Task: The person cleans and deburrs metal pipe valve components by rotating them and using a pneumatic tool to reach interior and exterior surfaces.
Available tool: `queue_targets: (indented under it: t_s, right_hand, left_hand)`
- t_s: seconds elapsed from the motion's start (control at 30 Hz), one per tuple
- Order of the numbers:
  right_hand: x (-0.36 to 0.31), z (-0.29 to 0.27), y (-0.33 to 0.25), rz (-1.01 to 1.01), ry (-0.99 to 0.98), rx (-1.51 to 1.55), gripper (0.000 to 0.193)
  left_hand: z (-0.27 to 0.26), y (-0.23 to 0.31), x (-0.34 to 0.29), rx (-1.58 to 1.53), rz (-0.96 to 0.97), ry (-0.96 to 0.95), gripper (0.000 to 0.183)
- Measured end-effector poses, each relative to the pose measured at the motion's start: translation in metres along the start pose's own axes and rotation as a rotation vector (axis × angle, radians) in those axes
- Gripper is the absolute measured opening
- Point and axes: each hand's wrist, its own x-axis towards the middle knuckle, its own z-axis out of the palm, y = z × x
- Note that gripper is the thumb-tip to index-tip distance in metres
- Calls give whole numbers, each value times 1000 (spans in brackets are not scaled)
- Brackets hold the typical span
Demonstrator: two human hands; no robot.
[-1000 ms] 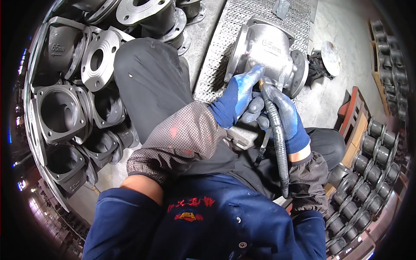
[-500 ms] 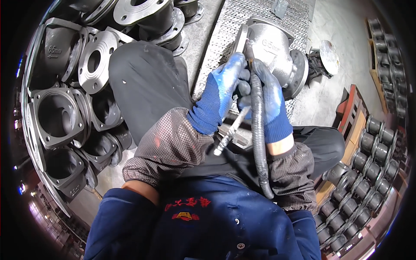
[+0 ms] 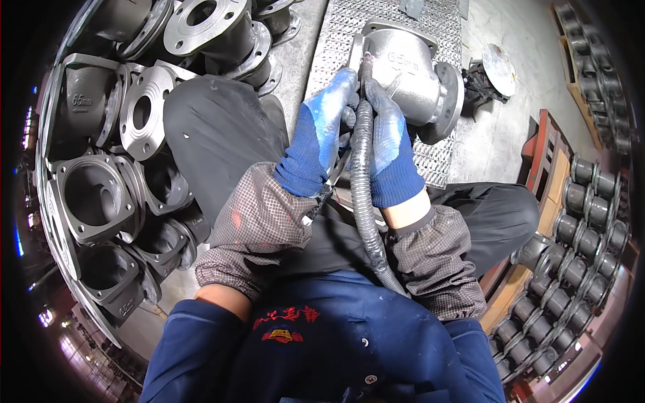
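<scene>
R hand (image 3: 388, 138) curled round hose-fed tool (image 3: 367, 72); L hand (image 3: 328, 111) curled alongside, hold hidden, can't tell. Casting (image 3: 403, 67) just far of both, on textured plate (image 3: 433, 161); prob. heavy, rigid, best gripped by rt flange (image 3: 448, 104).

Beneath you, a grey concrete floor (image 3: 489, 142) lay brightly lit; to your right stood a red frame (image 3: 541, 141) beside a wooden board (image 3: 555, 183), and far left small lights (image 3: 46, 317) glowed in the gloom.

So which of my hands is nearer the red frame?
Right. Your right hand is to the left of the red frame; your left hand is farther left, beyond the right one.
</scene>
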Motion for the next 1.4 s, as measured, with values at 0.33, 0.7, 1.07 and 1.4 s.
queue_targets:
  t_s: [0.33, 0.7, 1.07, 1.4]
  right_hand:
    - [-23, -33, -19, 96, -104, -129, 27]
    - [-83, -99, -24, -126, 90, -378, 41]
    - [-68, -114, -38, -75, 140, -351, 44]
    - [-64, -126, -43, -114, 51, -431, 41]
  left_hand:
    - [13, -33, 2, -101, 270, -112, 28]
    - [43, -33, -5, -98, 68, -342, 32]
    - [53, -39, -4, -124, -101, -327, 37]
    - [60, -49, -3, -40, -19, -334, 39]
